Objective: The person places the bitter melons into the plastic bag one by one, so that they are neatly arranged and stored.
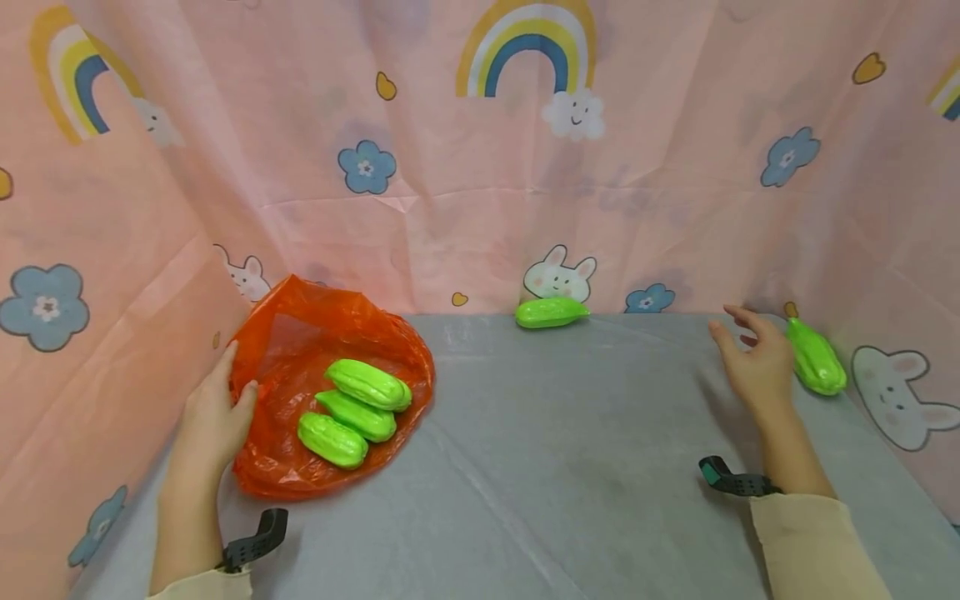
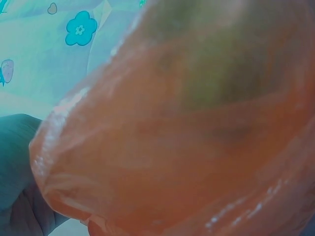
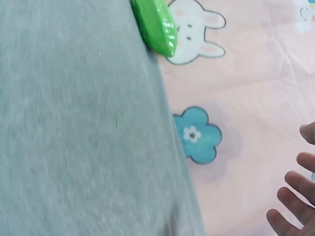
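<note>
Grey tabletop [image 1: 517, 467], pink curtain [image 1: 465, 242] round its back and sides; an orange bag [image 1: 352, 310] sits toward the left, mouth wide; three green gourds [image 1: 366, 383] plain to see inside it, perhaps a fourth tucked under the uppermost, hard to tell from where I stand; left hand [image 1: 213, 421] pinches the bag's left edge between thumb and fingers, some fingers hidden behind the film; right hand [image 1: 756, 362] out at the far right, fingers loosely spread, nothing in them; just beside it a lone gourd [image 1: 817, 358], tip toward the back, close to the side curtain; another, the back gourd [image 1: 551, 313], lies crosswise near the middle of the rear edge; on handling, my guess: the bag is light, limp and apt to fold in on itself, so best kept by the rim, without hard tugging, as thin film may tear; the gourds look firm and glossy, fairly light, possibly slick, not fragile; I'd take one round its thick middle, fingers across the ridges, rather than by the narrow tip.
</note>
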Demonstrator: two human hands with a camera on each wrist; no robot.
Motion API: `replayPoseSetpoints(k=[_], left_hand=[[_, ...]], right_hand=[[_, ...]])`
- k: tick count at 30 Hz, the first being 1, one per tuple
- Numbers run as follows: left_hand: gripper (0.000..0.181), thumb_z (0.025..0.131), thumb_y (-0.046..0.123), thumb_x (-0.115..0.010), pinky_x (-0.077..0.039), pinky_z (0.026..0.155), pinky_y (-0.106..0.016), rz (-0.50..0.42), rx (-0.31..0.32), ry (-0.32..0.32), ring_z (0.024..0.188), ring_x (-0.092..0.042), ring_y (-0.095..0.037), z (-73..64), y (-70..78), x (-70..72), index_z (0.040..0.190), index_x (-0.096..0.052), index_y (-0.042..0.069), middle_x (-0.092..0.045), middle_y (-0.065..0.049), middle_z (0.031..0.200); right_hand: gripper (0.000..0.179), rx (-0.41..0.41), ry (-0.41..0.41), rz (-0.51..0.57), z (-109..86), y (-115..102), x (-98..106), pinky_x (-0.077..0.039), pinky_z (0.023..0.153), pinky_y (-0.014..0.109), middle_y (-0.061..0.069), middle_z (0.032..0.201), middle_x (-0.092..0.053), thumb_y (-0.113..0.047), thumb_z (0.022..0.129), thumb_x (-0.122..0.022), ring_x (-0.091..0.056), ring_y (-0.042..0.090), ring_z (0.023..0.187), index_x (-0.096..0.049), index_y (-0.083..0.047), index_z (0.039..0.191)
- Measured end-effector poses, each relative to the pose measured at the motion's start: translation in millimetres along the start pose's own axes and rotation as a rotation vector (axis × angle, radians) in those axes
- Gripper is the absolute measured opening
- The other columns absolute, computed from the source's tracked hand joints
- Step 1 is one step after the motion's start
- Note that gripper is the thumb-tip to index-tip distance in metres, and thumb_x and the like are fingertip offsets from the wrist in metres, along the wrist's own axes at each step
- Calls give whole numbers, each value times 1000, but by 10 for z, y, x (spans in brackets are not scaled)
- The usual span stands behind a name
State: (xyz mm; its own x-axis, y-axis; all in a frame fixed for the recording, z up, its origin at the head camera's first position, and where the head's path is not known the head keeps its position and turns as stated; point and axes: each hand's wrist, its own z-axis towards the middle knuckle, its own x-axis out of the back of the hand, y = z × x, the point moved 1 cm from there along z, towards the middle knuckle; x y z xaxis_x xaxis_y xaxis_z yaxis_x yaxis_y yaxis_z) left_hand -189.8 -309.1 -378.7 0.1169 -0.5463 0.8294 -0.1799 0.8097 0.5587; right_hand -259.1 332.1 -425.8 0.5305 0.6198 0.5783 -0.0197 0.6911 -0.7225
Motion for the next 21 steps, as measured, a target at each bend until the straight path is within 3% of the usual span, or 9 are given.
replayPoseSetpoints(k=[3,7,9,13,21], left_hand=[[72,107,29,-44,-38,103,-76,-3,3,2,139,-36,-58,8,0,-6,164,-1,17,-26,-32,161],[72,107,27,-45,-39,102,-75,0,1,3,137,-38,-58,16,-2,-18,164,-2,16,-28,-32,161],[72,107,27,-45,-40,102,-76,5,-3,4,136,-39,-58,13,-3,-21,164,-2,16,-29,-33,160],[72,107,27,-44,-38,103,-76,6,-8,6,137,-39,-58,4,-3,-22,164,-3,15,-29,-33,160],[72,107,28,-44,-37,103,-77,5,-13,8,138,-37,-59,1,-5,-13,164,-3,15,-27,-32,161]], right_hand=[[47,-68,59,41,26,89,27,-49,104,21,7,140,-64,-37,98,-63,-60,19,125,-63,-13,138],[43,-123,150,100,49,208,82,-46,90,8,-12,120,-68,-37,96,-67,-55,-6,111,-69,-15,132],[42,-130,173,90,61,267,105,-45,90,7,-15,121,-67,-37,96,-66,-54,-6,114,-69,-14,132],[43,-155,210,42,83,373,119,-45,100,11,-5,135,-66,-36,97,-64,-53,-4,119,-68,-13,133],[40,-145,323,48,57,569,178,-42,94,9,3,130,-70,-33,97,-65,-48,-17,103,-69,-11,131]])
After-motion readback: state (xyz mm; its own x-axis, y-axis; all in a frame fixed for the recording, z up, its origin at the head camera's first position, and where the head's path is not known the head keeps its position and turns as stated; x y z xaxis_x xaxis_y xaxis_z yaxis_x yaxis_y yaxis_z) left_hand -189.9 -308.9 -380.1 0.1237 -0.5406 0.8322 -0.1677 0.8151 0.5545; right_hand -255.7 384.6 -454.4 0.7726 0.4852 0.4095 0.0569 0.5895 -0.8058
